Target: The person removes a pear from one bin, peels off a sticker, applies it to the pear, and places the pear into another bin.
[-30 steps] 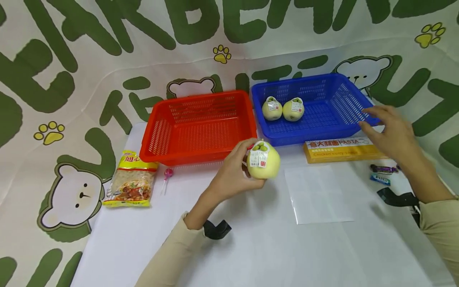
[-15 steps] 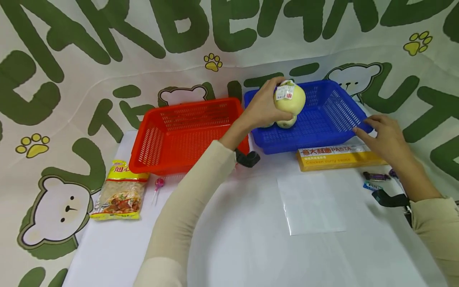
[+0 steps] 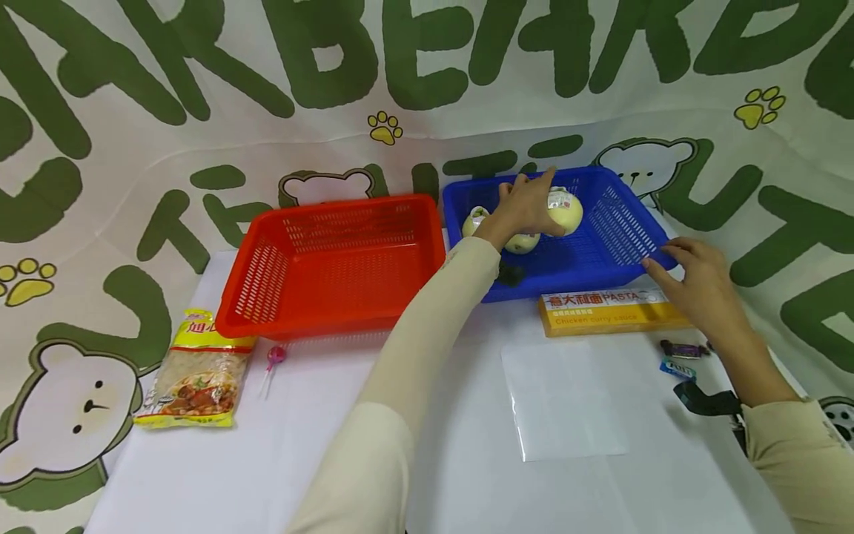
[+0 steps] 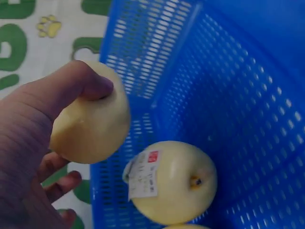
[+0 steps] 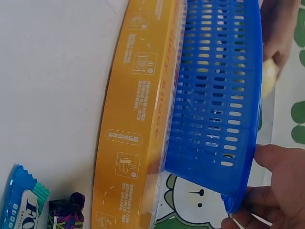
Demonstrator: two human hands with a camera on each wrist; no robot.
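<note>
1. While the left hand (image 3: pixel 523 211) is reaching over the blue basket (image 3: pixel 617 256), the step in hand appears to be the setting-down of a pale yellow apple (image 3: pixel 563 211) among the fruit already lying inside.
2. Left to right across the table, unhandled stock is lying: noodle packet (image 3: pixel 193 374), lollipop (image 3: pixel 272 361), red basket (image 3: pixel 330 263).
3. Left hand is gripping the held apple, with thumb (image 4: pixel 86 86) curled over its top and the other fingers wrapping beneath; in the left wrist view the fruit is sitting against the palm, above the basket's floor and not yet touching it.
4. Two more labelled apples are resting in the blue basket: one (image 3: pixel 475 221) at its left wall, another (image 3: pixel 523 242) partly hidden under the left hand and just below the held fruit.
5. Judged next move: lowering the held apple into the free floor right of the resting pair, then loosening thumb and fingers without knocking its neighbours.
6. Right hand (image 3: pixel 694 282) is pinching the basket's near right corner, thumb and fingertips closing on the rim, seemingly steadying it.
7. Pasta box (image 3: pixel 610 311) is lying just beside the basket's front wall; clear plastic sheet (image 3: pixel 567 400) and candy wrappers (image 3: pixel 680 357) are lying nearer the person.
</note>
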